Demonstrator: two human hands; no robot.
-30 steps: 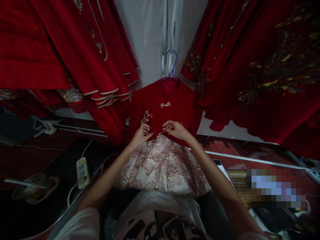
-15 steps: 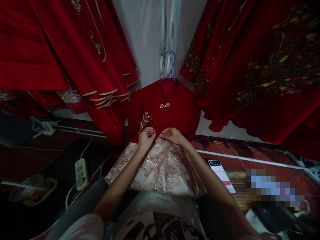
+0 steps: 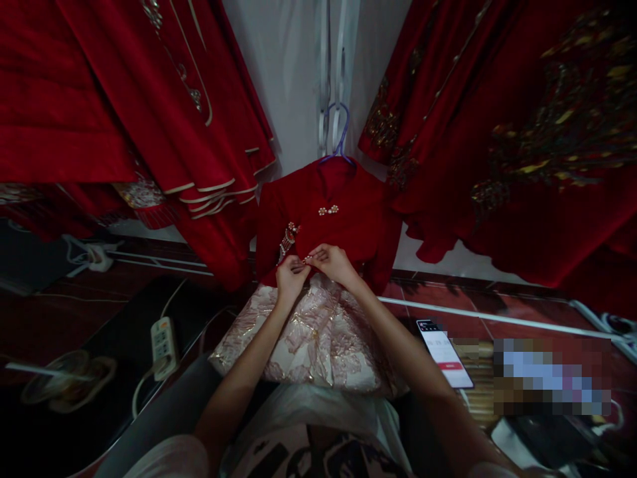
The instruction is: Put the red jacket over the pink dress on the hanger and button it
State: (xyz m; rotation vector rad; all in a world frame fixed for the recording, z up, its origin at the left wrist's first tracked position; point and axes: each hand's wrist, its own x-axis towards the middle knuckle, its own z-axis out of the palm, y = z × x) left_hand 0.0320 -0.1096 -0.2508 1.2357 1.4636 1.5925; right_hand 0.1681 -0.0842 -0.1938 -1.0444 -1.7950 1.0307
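Observation:
A small red dress (image 3: 348,229) with a pale gold-patterned skirt (image 3: 308,338) hangs on a purple hanger (image 3: 340,136) against the white wall. Pearl clasps sit at its collar (image 3: 328,210) and at its left side (image 3: 288,238). My left hand (image 3: 289,277) and my right hand (image 3: 328,262) meet at the bodice's lower front. Both pinch a small beaded fastening (image 3: 307,259) between their fingertips.
Long red embroidered gowns hang at the left (image 3: 124,99) and at the right (image 3: 522,133). A lit phone (image 3: 444,353) lies on the surface at the right. A white power strip (image 3: 162,338) and a clear plastic cup (image 3: 64,378) lie at the left.
My hands drew together from apart at the dress's waist and now pinch the fastening. The view shifted a little, so more of the phone shows.

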